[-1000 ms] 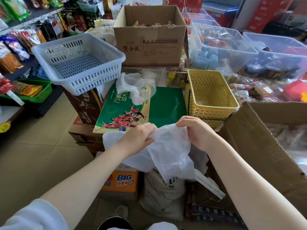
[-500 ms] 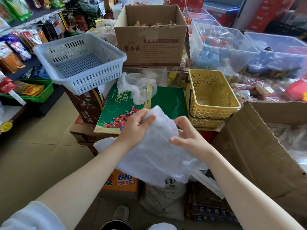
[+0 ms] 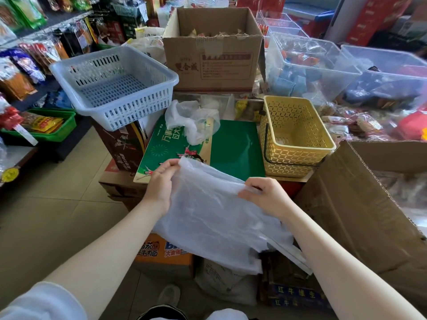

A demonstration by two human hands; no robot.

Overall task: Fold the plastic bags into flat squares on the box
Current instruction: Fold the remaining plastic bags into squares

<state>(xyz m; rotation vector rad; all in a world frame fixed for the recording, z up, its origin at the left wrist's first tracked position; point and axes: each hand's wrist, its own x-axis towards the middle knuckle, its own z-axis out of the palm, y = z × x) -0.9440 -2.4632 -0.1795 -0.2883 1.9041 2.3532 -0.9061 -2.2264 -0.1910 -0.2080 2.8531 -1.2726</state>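
Observation:
A thin white plastic bag (image 3: 212, 218) is stretched in the air between both hands, in front of the green flat box (image 3: 233, 148). My left hand (image 3: 160, 181) pinches its upper left corner. My right hand (image 3: 265, 195) grips the top edge further right. The bag hangs down over the stacked goods below. A second, crumpled clear plastic bag (image 3: 191, 121) lies on the far part of the green box.
A yellow basket (image 3: 293, 135) stands on the box's right side, a grey-blue basket (image 3: 115, 86) at its left. A brown carton (image 3: 212, 49) sits behind. A large open cardboard box (image 3: 360, 199) is to the right. Clear bins and shelves of goods surround.
The bunched bag has been spread out wide. My left hand moved up to the corner and my right hand slid right along the top edge.

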